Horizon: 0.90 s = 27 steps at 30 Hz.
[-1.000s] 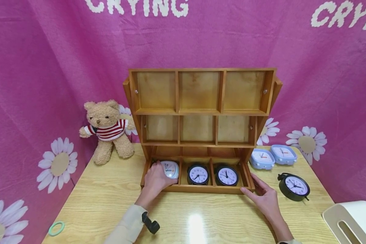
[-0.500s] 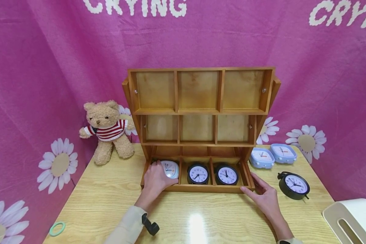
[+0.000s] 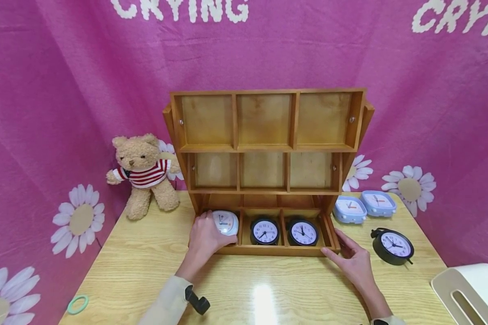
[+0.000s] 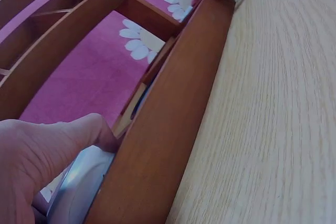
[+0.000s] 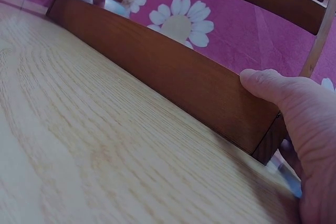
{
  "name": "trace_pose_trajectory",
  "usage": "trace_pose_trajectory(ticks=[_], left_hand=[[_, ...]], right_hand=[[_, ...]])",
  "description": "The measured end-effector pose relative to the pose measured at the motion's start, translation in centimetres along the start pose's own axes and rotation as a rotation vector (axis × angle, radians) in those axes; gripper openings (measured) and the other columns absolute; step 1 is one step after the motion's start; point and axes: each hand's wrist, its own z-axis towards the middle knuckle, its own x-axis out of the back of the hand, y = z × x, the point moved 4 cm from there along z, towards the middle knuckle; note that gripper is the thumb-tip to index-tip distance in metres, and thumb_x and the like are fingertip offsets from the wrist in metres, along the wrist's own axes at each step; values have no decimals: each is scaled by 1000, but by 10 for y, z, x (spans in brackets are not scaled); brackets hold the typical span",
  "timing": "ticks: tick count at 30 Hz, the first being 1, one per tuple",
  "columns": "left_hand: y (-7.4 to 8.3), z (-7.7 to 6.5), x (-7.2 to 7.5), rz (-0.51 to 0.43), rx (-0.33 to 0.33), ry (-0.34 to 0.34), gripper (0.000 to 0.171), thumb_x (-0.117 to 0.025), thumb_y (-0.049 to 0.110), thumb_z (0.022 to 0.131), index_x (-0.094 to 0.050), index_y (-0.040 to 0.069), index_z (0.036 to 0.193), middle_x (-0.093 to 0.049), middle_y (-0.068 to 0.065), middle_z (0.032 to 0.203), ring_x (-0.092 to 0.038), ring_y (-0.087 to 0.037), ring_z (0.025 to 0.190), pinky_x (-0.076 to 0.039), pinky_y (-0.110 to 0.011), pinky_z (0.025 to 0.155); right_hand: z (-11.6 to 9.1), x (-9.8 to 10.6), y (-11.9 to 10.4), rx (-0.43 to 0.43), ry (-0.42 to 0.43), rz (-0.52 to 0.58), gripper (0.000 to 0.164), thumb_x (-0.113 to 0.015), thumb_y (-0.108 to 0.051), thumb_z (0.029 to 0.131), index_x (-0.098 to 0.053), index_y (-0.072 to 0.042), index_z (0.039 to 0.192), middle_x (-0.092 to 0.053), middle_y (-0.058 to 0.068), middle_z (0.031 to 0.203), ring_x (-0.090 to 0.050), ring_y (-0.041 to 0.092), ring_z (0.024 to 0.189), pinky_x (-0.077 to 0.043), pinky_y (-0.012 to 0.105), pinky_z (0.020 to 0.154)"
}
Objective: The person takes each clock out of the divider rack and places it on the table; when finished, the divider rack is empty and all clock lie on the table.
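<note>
My left hand (image 3: pixel 205 234) grips a pale blue, rounded-square alarm clock (image 3: pixel 226 223) at the left bottom compartment of a wooden display shelf (image 3: pixel 268 250). Thumb and fingers span the clock's sides; in the left wrist view the clock (image 4: pixel 84 187) shows above the shelf's front board. At the shelf's bottom right corner, my right hand (image 3: pixel 355 264) holds the wood, thumb on the front board and fingers along the outer side. A round black alarm clock (image 3: pixel 265 231) lies in the middle bottom compartment, and another black alarm clock (image 3: pixel 302 233) in the right one.
Two blue alarm clocks (image 3: pixel 350 210) and a round black alarm clock (image 3: pixel 392 246) lie right of the shelf. A teddy bear (image 3: pixel 142 176) sits at the left. A green ring (image 3: pixel 77 304) and a white slotted box (image 3: pixel 467 293) are near the front.
My left hand and the pale blue clock have risen slightly in the compartment. My right hand stays on the shelf's corner.
</note>
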Motion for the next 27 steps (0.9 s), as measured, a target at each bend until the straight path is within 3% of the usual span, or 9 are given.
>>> trace_pose_trajectory(ticks=[12, 20, 27], left_hand=[[-1, -15, 16, -199, -59, 104, 95, -100, 38, 54, -57, -5, 128, -64, -18, 112, -64, -35, 98, -61, -50, 82], [-7, -31, 27, -257, -53, 121, 109, -98, 37, 54, -52, -3, 143, -61, -22, 135, -63, -37, 115, -58, -52, 96], [-22, -44, 41, -281, -41, 178, 106, -97, 37, 53, -53, 2, 143, -62, -18, 135, -61, -37, 121, -57, -54, 98]], right_hand=[[2, 0, 1, -4, 4, -29, 69, -90, -10, 83, -60, -1, 145, -59, 24, 145, -55, -15, 117, -46, 7, 95], [1, 0, 4, -3, 9, -25, 70, -90, -8, 83, -60, 0, 146, -58, 24, 146, -54, -15, 118, -45, 7, 96], [0, 0, 0, -5, 5, -20, 71, -90, -9, 83, -59, -2, 147, -58, 22, 147, -54, -14, 119, -45, 7, 95]])
